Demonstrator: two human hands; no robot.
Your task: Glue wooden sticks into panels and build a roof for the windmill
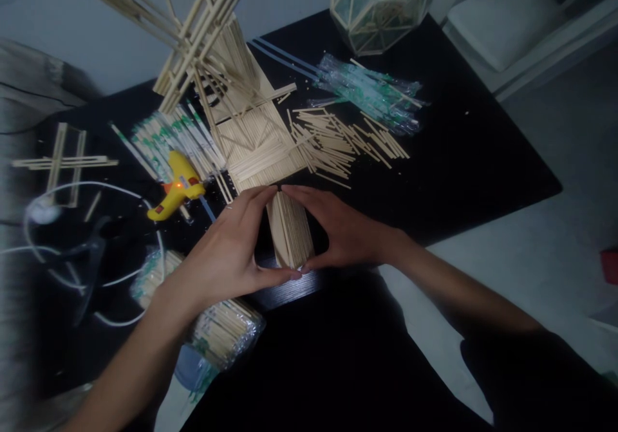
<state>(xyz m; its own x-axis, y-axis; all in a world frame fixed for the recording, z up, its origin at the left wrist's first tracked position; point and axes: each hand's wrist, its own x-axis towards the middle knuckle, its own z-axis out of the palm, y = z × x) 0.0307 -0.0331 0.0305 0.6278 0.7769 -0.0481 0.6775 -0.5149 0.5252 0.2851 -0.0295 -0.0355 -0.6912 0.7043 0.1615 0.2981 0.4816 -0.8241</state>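
Observation:
Between my two hands stands a block of thin wooden sticks (292, 232) packed side by side, near the table's front edge. My left hand (236, 245) and my right hand (345, 229) close around its two ends, fingers at the far end and thumbs at the near end. The fingertips of both hands almost meet there. Just beyond lies a flat panel of sticks (265, 152), joined to a taller stick structure with crossed blades (193, 46). A yellow glue gun (177, 187) with a lit orange light sits left of my left hand.
Loose cut sticks (333, 142) lie right of the panel, with plastic wrappers (369, 91) behind them. Wrapped chopsticks (167, 139) and a packed bundle (224, 332) are at left. A white cable (91, 184) loops near a small stick frame (65, 161). A faceted glass container (381, 13) stands at the back.

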